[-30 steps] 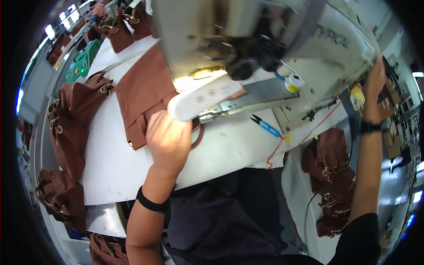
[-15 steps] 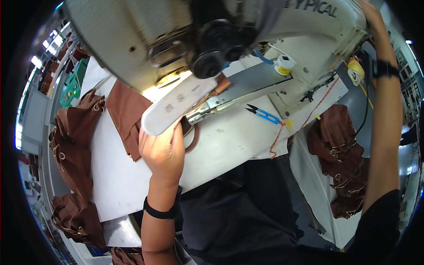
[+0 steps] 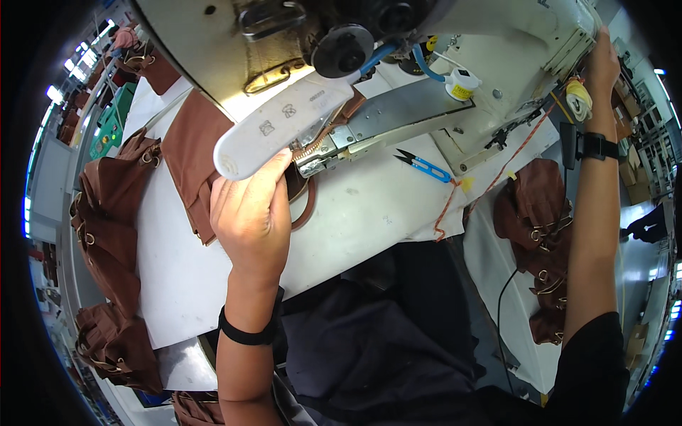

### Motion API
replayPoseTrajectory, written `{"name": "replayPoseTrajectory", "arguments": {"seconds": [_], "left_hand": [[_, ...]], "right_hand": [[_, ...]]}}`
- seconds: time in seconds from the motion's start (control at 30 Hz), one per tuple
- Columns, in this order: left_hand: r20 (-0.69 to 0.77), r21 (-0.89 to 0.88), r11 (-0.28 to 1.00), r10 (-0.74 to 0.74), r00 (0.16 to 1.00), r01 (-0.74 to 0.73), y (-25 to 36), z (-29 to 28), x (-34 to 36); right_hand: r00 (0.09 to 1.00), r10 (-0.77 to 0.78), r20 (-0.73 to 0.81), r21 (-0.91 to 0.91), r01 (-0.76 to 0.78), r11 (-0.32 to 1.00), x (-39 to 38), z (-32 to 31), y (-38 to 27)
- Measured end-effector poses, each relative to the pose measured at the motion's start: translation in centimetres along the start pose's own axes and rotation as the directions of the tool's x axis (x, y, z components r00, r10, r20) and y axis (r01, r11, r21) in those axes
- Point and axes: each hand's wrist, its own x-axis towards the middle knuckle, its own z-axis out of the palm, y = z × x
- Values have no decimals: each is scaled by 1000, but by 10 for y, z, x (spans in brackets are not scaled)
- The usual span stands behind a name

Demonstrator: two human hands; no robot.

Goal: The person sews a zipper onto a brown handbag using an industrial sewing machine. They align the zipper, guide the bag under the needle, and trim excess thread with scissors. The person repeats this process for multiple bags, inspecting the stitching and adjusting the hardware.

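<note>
A brown bag (image 3: 193, 156) lies under the head of a pale sewing machine (image 3: 526, 64), its zipper edge (image 3: 312, 147) on the metal bed by the presser area. My left hand (image 3: 252, 220) is closed, thumb and fingers pinching the bag's edge beside the zipper, just below a white rounded guard (image 3: 284, 128) that hides part of the stitching spot. At the machine's far right end my right hand (image 3: 602, 67) reaches against the housing; its fingers are mostly hidden behind it. A brown loop handle (image 3: 307, 207) sticks out beside the bed.
Blue thread snips (image 3: 424, 167) lie on the white table (image 3: 355, 234), right of the bed. Several brown bags (image 3: 114, 220) are heaped at the left, and more bags (image 3: 536, 206) at the right. A small white-and-yellow bottle (image 3: 463, 85) stands on the machine base.
The view has shifted, showing more of the guard's front and the zipper. My right hand has come down and nearer along the machine's end, its wrist turned. My left hand keeps its pinch.
</note>
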Motion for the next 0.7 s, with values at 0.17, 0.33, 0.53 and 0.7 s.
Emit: {"name": "replayPoseTrajectory", "arguments": {"seconds": [0.17,0.33,0.53,0.7], "left_hand": [[18,51,999,3,1000,-4,-1,-4,-2],[9,61,998,28,1000,-28,0,-1,-1],[8,90,996,24,1000,-24,1,-5,-1],[-2,75,997,15,1000,-15,-2,-5,-3]], "right_hand": [[994,95,-48,11,-94,996,-9,6,17],[1000,4,-14,-98,-5,995,13,-8,27],[1000,29,-2,70,-29,997,-13,4,3],[985,175,-1,174,-173,970,-38,7,3]]}}
